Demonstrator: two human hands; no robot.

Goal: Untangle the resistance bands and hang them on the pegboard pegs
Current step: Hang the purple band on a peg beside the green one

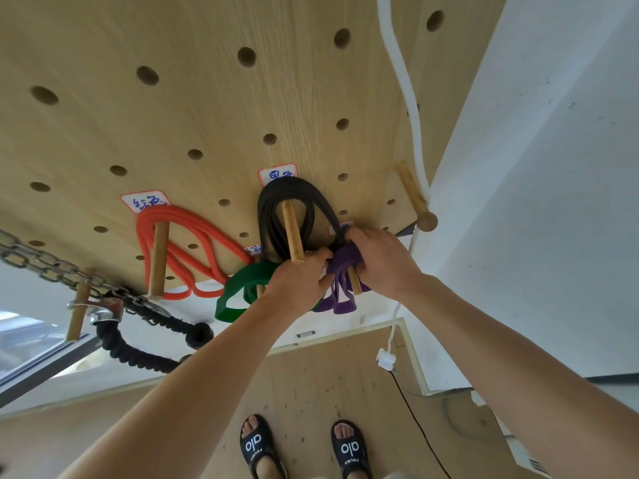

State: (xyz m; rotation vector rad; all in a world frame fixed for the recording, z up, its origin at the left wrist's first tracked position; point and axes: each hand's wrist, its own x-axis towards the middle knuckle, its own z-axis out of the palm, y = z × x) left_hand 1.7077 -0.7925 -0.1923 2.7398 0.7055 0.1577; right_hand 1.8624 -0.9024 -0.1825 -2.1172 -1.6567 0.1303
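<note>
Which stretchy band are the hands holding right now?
The purple band. Both the left hand and right hand grip it at its peg, while the orange, black and green bands hang untouched.

Both hands pretty much bury the top of the purple band, so where it sits on its peg is anyone's guess. The left hand also covers part of the green band, and its peg barely shows. The labels are too smudgy to read; the one by the right hand is mostly hidden. The chain runs off the left edge.
</note>
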